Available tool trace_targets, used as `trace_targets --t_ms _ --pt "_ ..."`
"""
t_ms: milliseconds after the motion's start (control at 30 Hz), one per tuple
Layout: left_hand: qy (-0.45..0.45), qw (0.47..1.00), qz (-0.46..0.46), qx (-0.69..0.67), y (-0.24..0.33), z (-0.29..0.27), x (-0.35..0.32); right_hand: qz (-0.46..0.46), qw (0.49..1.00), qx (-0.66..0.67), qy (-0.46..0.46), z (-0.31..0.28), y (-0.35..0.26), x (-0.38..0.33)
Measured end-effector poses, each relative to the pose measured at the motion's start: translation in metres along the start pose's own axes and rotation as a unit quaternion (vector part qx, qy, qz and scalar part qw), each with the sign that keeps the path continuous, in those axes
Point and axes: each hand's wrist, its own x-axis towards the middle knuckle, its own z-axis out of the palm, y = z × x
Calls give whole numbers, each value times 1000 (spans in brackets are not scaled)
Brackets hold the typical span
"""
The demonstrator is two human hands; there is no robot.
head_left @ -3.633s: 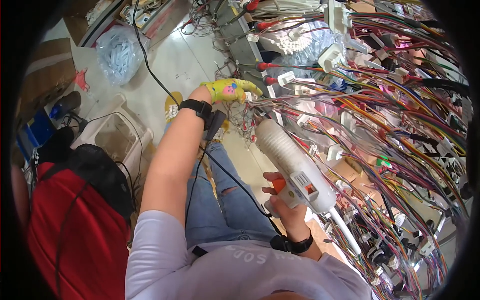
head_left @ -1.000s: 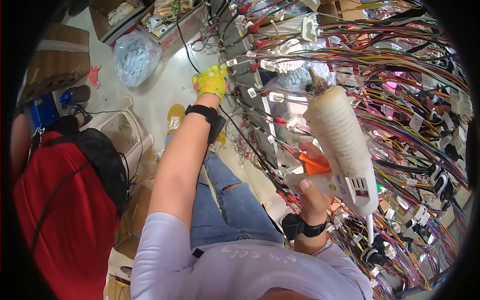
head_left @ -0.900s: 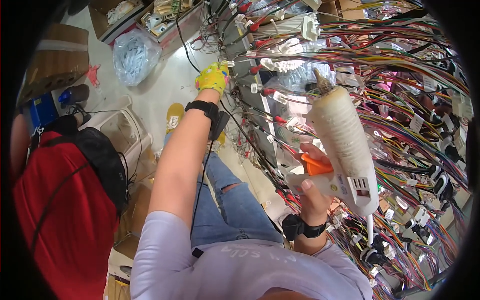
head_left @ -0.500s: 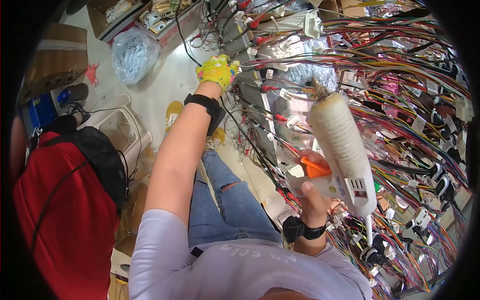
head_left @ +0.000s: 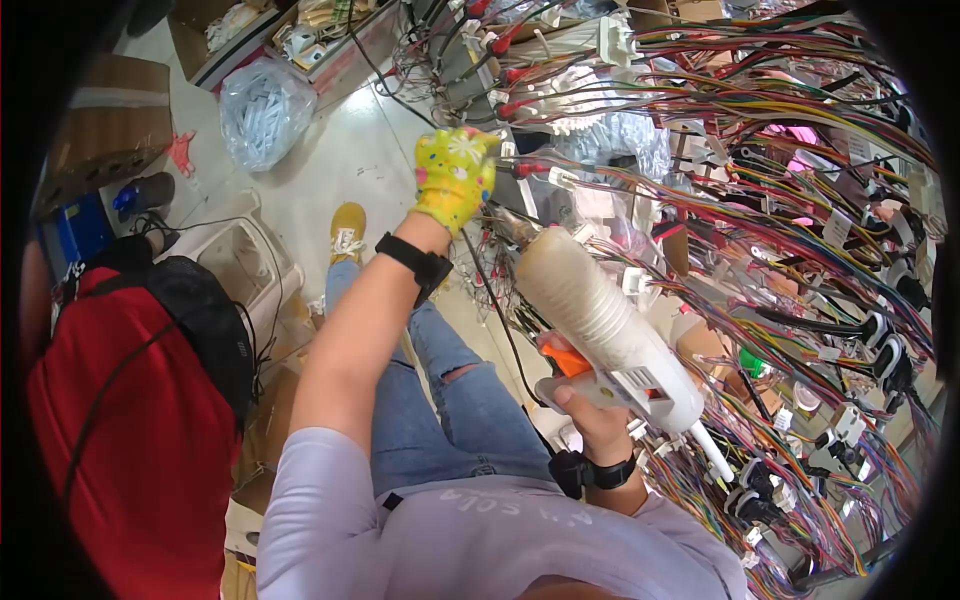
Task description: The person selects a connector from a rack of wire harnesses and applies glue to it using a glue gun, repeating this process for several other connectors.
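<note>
My right hand (head_left: 590, 415) is wrapped round the handle of a white hot glue gun (head_left: 610, 320), its orange trigger (head_left: 567, 360) under the fingers. The gun slants up and left, with its nozzle end just below my left hand and a white glue stick (head_left: 712, 452) poking out of its back. A yellow patterned glove covers my left hand (head_left: 455, 180), whose fingers are closed at the rack's edge on a wire lead beside a red cap (head_left: 530, 169). The fingertips partly hide that lead's end.
Bundles of coloured wires (head_left: 760, 110) with white connectors fill the right side. A black cable (head_left: 490, 300) hangs between my arms. At left are a clear bag of white parts (head_left: 265, 112), cardboard boxes (head_left: 115, 125), a white plastic bin (head_left: 245, 245) and a person in red (head_left: 130, 420).
My left hand has shifted nearer and slightly right along the rack's edge, to another red-capped lead. The glue gun has swung left, bringing its nozzle close to the glove.
</note>
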Motion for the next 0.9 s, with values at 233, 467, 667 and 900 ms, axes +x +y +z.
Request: trace_targets --t_ms 233,467,667,900 --pt "-85 992 73 -58 54 -33 3 -53 996 -58 -45 -6 6 4" --pt "-58 983 101 139 55 -42 -12 -46 998 -44 -3 -4 -2 3" --pt "-63 966 79 -239 43 -5 -11 -76 997 -13 -10 4 -2 4" --pt "-150 946 91 -273 50 -5 11 -10 997 -63 30 2 2 -4"
